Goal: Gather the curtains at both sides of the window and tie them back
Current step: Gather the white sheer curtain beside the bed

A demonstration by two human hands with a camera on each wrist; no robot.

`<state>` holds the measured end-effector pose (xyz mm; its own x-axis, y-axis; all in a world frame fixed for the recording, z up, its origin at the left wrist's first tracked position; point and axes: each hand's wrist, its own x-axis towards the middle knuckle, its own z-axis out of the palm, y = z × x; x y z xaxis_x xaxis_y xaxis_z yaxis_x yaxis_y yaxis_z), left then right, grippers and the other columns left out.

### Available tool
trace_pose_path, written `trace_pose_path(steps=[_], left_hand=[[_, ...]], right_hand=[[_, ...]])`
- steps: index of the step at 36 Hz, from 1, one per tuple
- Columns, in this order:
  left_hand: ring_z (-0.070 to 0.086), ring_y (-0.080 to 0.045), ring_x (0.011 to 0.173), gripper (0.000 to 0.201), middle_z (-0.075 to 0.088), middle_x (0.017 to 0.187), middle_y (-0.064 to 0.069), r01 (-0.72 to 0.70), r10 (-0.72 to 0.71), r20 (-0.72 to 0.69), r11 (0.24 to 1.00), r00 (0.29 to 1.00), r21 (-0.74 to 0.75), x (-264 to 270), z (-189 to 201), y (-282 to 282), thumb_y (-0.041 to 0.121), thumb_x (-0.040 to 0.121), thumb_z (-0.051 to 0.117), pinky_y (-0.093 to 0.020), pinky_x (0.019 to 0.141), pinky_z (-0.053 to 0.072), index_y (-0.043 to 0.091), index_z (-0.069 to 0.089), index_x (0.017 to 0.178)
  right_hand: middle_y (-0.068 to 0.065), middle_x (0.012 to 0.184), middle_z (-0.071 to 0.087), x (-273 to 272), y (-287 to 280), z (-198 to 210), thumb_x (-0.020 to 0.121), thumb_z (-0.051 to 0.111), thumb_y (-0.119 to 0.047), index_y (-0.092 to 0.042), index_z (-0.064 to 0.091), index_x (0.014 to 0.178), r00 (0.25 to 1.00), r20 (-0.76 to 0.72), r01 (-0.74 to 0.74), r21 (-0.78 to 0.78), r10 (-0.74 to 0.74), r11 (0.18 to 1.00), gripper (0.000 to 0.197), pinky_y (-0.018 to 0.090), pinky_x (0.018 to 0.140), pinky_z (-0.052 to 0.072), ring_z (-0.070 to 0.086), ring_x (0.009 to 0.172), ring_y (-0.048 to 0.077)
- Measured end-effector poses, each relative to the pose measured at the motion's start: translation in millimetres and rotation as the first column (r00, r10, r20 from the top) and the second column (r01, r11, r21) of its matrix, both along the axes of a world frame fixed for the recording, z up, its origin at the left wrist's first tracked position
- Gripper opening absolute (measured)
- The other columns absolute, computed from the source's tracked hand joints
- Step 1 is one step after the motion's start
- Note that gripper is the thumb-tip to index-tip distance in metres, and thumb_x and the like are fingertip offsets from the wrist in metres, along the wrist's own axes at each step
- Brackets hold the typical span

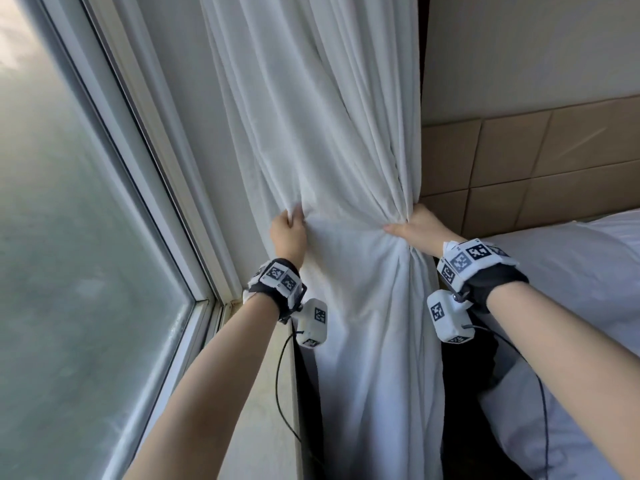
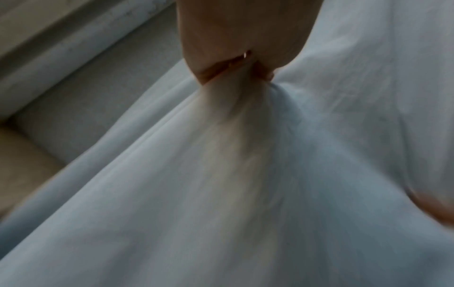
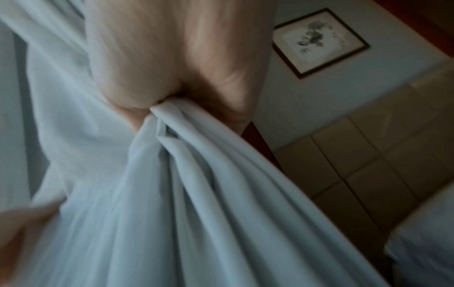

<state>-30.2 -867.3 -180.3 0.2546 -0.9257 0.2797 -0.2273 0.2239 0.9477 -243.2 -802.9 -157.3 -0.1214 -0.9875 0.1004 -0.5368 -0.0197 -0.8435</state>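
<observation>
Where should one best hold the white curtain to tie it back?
Probably at the narrow waist where the right hand bunches the white curtain, coming from the bed side; the folds converge there. The left hand grips the window-side edge, not yet gathered.

bed (image 1: pixel 588 358) at right, white bedding (image 1: pixel 568 265) covering it
</observation>
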Motion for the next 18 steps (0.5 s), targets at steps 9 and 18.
trace_pose_path(steps=[9, 18], left_hand=[[0.039, -0.004, 0.048, 0.039, 0.041, 0.058, 0.006, -0.003, 0.02, 0.078, 0.978, 0.997, -0.209, -17, -2, 48, 0.035, 0.102, 0.04, -0.024, 0.053, 0.032, 0.018, 0.036, 0.067], [0.057, -0.019, 0.08, 0.022, 0.065, 0.089, -0.005, 0.395, -0.204, 0.474, 0.85, 0.857, -0.349, -52, 10, 84, 0.007, 0.092, 0.055, -0.014, 0.069, 0.036, 0.001, 0.053, 0.113]], right_hand=[[0.032, 0.114, 0.056, 25, 6, -5, 0.092, 0.047, -0.014, -0.006, 0.045, 0.129, 0.898, -0.352, 0.223, -0.156, -0.265, 0.962, 0.037, 0.045, 0.087, 0.048, 0.055, 0.105, 0.05], [0.03, 0.113, 0.057, 30, 14, 1, 0.087, 0.05, -0.01, 0.002, 0.044, 0.121, 0.881, -0.4, 0.215, -0.133, -0.251, 0.967, 0.036, 0.047, 0.085, 0.051, 0.058, 0.103, 0.046]])
